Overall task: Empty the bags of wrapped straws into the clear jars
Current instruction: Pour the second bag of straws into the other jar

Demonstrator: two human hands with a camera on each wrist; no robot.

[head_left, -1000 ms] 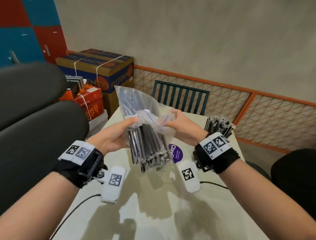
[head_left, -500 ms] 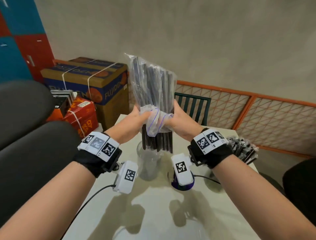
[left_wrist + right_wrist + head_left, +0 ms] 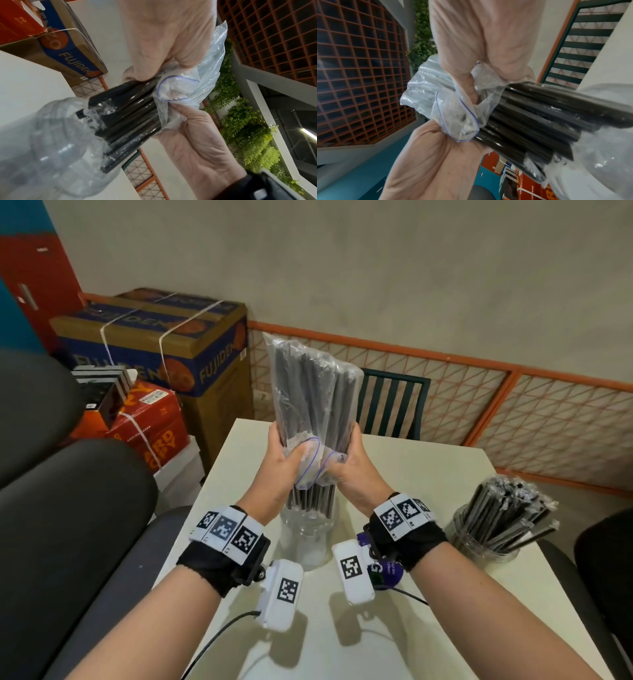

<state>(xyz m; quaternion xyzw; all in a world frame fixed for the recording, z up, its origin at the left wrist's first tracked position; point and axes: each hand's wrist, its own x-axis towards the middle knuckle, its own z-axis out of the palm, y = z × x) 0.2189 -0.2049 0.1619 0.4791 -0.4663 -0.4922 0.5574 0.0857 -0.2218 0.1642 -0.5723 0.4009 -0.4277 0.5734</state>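
The bag (image 3: pixel 310 392) is squeezed by both hands (image 3: pixel 281 460) (image 3: pixel 352 465), upside down over the empty jar (image 3: pixel 305 529) below them, so the straws (image 3: pixel 310 498) must next be let slide down.

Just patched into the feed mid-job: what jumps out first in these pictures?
Centre of the table, both hands, left hand and right hand, hold an upturned clear bag of black wrapped straws, whose lower ends enter the mouth of a clear jar. On the table's right stands a second jar already full of straws.

Grey wall (image 3: pixel 376 268), orange lattice railing (image 3: pixel 513 412).
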